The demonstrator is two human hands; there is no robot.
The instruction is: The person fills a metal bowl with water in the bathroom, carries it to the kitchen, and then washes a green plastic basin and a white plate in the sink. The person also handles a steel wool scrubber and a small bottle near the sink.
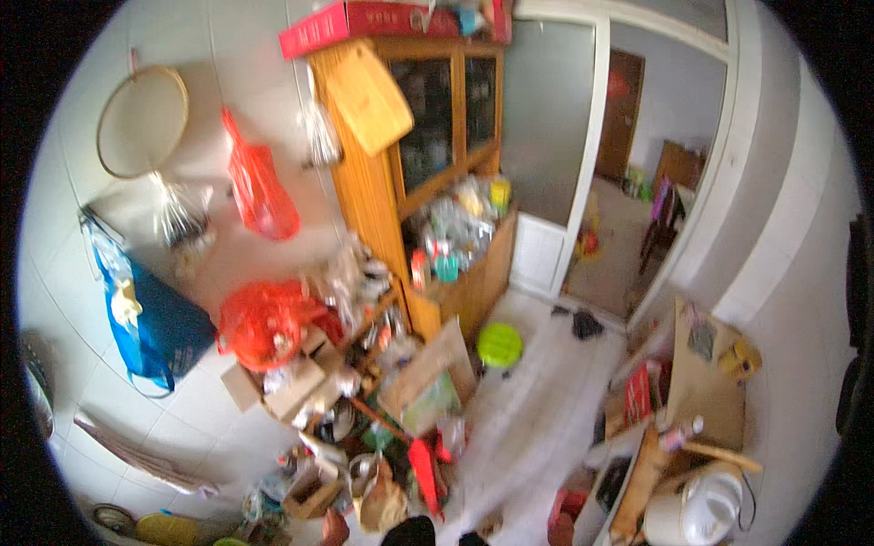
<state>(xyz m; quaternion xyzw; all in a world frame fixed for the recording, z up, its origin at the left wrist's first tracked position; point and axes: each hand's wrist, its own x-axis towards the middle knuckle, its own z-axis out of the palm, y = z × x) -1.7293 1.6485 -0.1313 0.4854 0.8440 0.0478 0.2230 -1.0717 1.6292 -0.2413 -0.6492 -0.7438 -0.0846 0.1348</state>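
Observation:
At the bottom edge of the head view my left hand (334,527) shows only in part, beside a crumpled tan bag (382,504) and an open cardboard box (313,493). My right hand (561,529) is cut off by the same edge, close to a red object (572,504) next to the right-hand shelf. Whether either hand holds anything cannot be made out. Between them a dark shoe tip (410,531) shows on the floor. A red plastic bag (425,471) lies right of the tan bag.
A wooden cabinet (369,205) holds bags and jars. A green stool (500,345) stands before it, near a glazed door frame (580,205). Cardboard boxes and a red bag (263,324) crowd the left. On the right are a white appliance (710,508) and a cardboard sheet (713,403).

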